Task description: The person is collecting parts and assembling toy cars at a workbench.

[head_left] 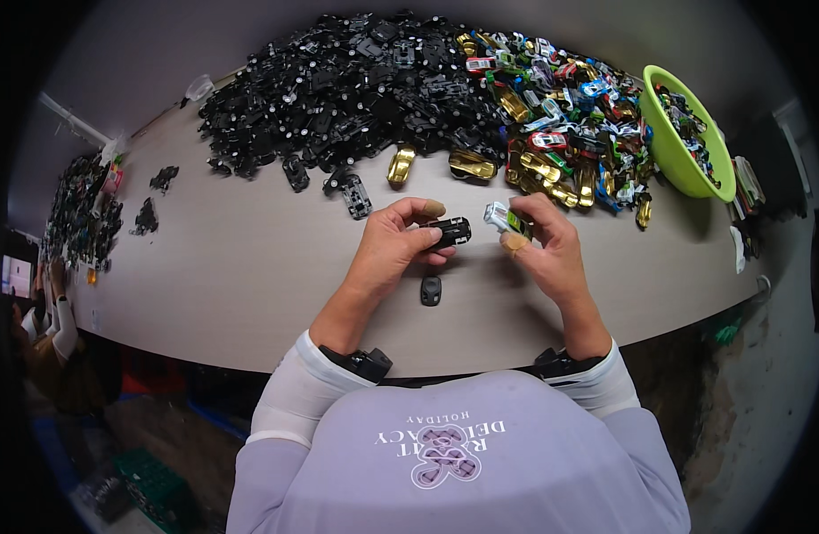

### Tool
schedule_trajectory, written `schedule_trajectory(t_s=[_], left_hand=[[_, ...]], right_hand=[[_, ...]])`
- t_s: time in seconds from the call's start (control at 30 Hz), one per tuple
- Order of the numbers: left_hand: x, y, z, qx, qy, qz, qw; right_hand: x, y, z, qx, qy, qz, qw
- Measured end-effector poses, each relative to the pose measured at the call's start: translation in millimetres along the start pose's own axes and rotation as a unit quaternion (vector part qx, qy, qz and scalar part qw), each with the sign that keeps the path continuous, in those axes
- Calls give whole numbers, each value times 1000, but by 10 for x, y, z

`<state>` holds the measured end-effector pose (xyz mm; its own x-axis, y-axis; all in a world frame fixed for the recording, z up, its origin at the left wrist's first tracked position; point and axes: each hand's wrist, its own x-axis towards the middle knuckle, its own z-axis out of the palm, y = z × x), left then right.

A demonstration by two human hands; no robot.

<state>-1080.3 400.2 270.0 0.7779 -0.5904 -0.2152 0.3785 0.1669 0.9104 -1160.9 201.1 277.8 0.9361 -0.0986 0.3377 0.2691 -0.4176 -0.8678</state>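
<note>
Between thumb and fingers, my left hand (401, 233) grips a black toy car chassis (454, 231). My right hand (548, 242) pinches a white and green toy car body (500, 216) just to the right of it, and a small gap separates the two parts. Tan coverings wrap some fingertips on both hands. Below the chassis, a small dark oval piece (431, 290) lies on the table. Beyond my hands rest a gold car body (401, 166), another gold body (472, 165) and a chassis with its grey underside showing (355, 197).
A large heap of black chassis (338, 93) covers the table's far side, merging rightward into a pile of colourful car bodies (561, 116). A lime-green bowl (652, 116) of parts tilts at the right. Another heap (71, 209) lies far left, near another person's arms (64, 325).
</note>
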Motion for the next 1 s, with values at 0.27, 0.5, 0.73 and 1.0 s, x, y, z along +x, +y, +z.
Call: schedule_trajectory(t_s=[0.27,0.5,0.73,1.0], left_hand=[[-15,8,9,21,1,-1,1000],[-23,-7,33,-21,4,37,999],[22,-125,40,-44,43,61,996],[27,-133,86,-18,80,148,986]], right_hand=[[5,-83,186,-60,-14,-68,996],[-7,-116,213,-46,-3,-42,998],[-12,10,269,136,11,119,983],[55,-141,377,207,64,144,966]])
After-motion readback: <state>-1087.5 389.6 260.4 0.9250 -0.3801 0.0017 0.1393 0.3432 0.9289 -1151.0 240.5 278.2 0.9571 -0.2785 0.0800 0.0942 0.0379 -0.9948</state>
